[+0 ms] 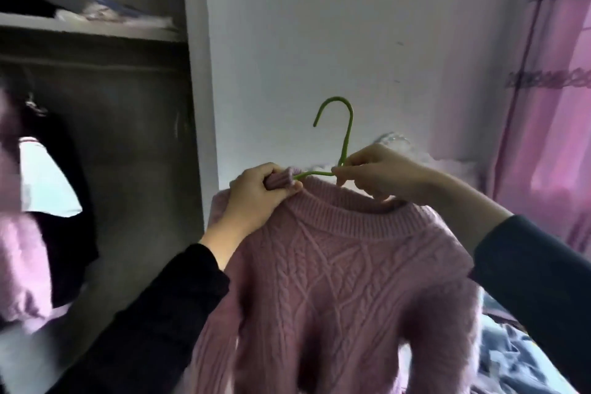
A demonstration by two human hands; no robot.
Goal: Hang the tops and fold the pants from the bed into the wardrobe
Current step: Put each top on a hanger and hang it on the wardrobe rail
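Pink cable-knit sweater [339,281]: suspended between both hands, in front of the white wall, with the body hanging free below them. The green hanger [343,137] is partly inside the neckline; its hook stands upright above the hands.

Left hand [256,192]: closed around a bunched fold of the collar at the left shoulder, where the hanger arm emerges.

Right hand [374,173]: fingers pinched on the hanger at the base of the hook.

The open wardrobe [105,137], with garments already hanging, lies to the left of the left hand; the bed [511,345] lies below the right forearm.

Probable faults:
- The left hanger arm appears unseated. Releasing the collar early could let the heavy knit slide off.
- Forcing the arm through may stretch the ribbed neckline.
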